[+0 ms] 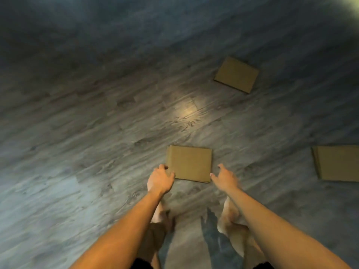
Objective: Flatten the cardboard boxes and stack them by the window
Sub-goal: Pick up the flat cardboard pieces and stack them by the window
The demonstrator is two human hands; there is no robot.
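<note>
Flattened cardboard box [188, 164] lies on the floor [97, 133] directly ahead between both hands, roughly square; left hand [159, 178] touches its near-left corner, right hand [225, 177] hovers just beside, both spread and holding nothing.

The room was dim. A small warm glare spot shone on the grey wood floor [186, 111]. Pale light bled in at the top right corner. The edges were smeared, curved and dark.
</note>
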